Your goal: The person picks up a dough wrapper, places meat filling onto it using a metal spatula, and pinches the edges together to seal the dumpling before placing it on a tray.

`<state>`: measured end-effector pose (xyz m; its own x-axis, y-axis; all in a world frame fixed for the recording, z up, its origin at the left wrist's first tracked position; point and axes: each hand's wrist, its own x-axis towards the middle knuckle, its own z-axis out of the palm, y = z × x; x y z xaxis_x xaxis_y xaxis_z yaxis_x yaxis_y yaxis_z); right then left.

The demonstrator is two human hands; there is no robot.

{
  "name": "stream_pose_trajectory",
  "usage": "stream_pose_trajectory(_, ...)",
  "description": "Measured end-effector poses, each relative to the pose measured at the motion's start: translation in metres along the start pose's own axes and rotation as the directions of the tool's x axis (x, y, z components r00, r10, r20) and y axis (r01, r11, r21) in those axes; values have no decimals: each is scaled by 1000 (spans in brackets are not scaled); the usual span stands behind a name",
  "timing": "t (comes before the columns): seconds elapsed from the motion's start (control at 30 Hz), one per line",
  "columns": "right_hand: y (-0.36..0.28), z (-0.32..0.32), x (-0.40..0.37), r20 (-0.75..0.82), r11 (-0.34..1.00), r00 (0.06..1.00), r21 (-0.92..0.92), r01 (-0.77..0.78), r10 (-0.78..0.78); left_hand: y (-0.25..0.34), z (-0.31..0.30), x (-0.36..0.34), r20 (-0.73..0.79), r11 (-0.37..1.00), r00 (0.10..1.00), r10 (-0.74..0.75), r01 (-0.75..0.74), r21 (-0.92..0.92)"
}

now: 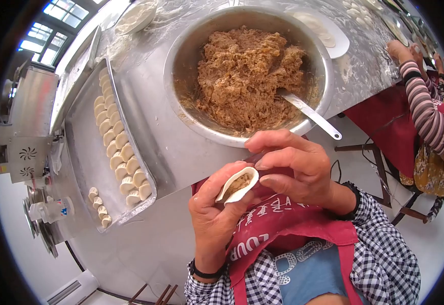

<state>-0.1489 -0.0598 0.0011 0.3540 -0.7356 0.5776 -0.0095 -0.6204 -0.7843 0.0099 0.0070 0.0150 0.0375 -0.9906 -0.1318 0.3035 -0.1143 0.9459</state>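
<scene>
An unsealed dumpling rests in the left hand.
Left of that hand, a tray of dumplings lies on the tabletop; the hand holds the unsealed dumpling between thumb and fingers; beyond it stands a bowl of filling; the right hand, fingers loosely parted, hovers just beside.

A single head-worn camera looks forward and steeply down through a wide, strongly bowing lens, its corners dark. The left hand and right hand appear close, below centre; the table spreads beyond, the window far off at upper left.
</scene>
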Motion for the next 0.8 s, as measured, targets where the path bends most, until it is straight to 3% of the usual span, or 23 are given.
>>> stream_pose_trajectory(0.13,-1,5,-3,3,1000,1000,6,7,-7,-2,1,-2,-24,998,998,-59,59,8)
stream_pose_trajectory(0.2,-2,7,-4,-8,1000,1000,17,15,-15,-3,2,0,-30,996,997,71,-70,54)
stream_pose_trajectory(0.5,0,14,-1,-63,968,982,-192,162,-177,-6,11,3,-73,921,972,222,-185,342)
stream_pose_trajectory(0.6,2,11,0,8,943,972,-241,229,-233,-9,11,3,-59,882,964,258,-210,421)
stream_pose_trajectory(0.73,-2,9,6,73,914,966,-311,260,-250,-8,10,3,-48,877,969,242,-197,438)
stream_pose_trajectory(0.8,-2,10,7,86,910,968,-330,251,-236,-10,10,4,-98,941,977,189,-151,302)
